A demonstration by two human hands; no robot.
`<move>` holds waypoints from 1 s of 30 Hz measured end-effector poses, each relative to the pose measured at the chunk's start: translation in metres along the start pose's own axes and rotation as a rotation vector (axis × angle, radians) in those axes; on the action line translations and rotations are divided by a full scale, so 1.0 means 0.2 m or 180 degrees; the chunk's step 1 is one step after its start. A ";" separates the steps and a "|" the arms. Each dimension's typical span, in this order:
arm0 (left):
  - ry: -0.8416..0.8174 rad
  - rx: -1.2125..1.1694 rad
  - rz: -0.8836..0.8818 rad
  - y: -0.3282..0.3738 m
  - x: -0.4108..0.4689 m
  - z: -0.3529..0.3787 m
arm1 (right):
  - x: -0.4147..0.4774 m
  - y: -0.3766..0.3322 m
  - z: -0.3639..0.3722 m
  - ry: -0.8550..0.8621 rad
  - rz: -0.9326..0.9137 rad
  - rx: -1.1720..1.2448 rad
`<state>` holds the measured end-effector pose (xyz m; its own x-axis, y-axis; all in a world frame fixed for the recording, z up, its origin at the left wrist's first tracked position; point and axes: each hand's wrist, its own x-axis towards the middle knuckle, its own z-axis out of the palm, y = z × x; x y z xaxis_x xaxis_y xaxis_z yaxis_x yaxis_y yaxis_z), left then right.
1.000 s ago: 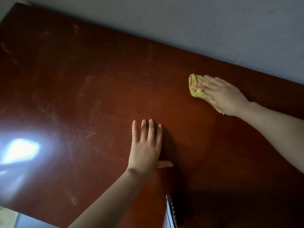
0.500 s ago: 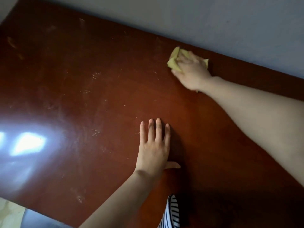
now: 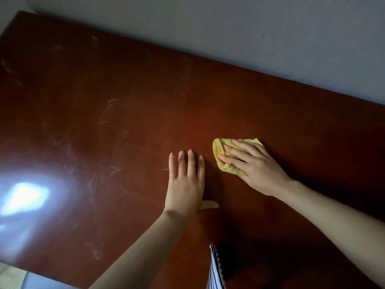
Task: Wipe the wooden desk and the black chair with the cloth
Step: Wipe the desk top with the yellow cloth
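Yellow and crumpled, the small soft cloth [image 3: 219, 150] lies bunched near the middle of the glossy reddish-brown wooden worktop [image 3: 125, 90], under the right hand [image 3: 257, 166], whose straight fingers press it down rather than grip it. The left hand [image 3: 185, 184] rests spread, palm down, on bare wood just beside it, holding nothing. Light and limp, the cloth will likely slide easily and fold over; a flat palm across its middle probably suits better than an edge pinch.

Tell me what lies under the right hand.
A yellow cloth lies under the right hand, on the wooden desk. Its edges show past the fingers; the part beneath the palm, and the desk surface below it, are covered.
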<state>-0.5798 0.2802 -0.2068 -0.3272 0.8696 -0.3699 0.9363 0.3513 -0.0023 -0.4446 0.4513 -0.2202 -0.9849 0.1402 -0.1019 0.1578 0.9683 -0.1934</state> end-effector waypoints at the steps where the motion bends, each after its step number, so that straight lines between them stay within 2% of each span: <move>1: -0.0001 -0.0007 -0.0005 0.00 0.00 0.00 | -0.04 0.04 -0.01 0.0012 -0.0002 -0.0047; 9: -0.0063 -0.0063 -0.0060 0.01 0.02 0.02 | 0.04 0.40 -0.09 -0.0143 0.0471 -0.0224; 16: -0.0095 -0.0073 -0.0110 0.01 0.02 0.02 | 0.34 0.65 -0.18 -0.0349 0.1643 -0.0239; 21: -0.0007 -0.0102 -0.0181 0.02 0.01 0.04 | 0.45 0.54 -0.15 -0.0401 0.2303 0.0172; 23: 0.0076 -0.0143 -0.0239 0.02 0.00 0.05 | 0.43 0.43 -0.10 -0.0379 0.2271 0.0131; 30: 0.0262 -0.0359 -0.0533 0.02 -0.24 0.10 | 0.18 -0.10 0.04 -0.0273 0.1470 -0.0128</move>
<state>-0.5588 0.2333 -0.2076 -0.4906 0.8195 -0.2960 0.8492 0.5259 0.0484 -0.4817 0.4353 -0.2285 -0.8026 0.5422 -0.2489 0.5734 0.8162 -0.0712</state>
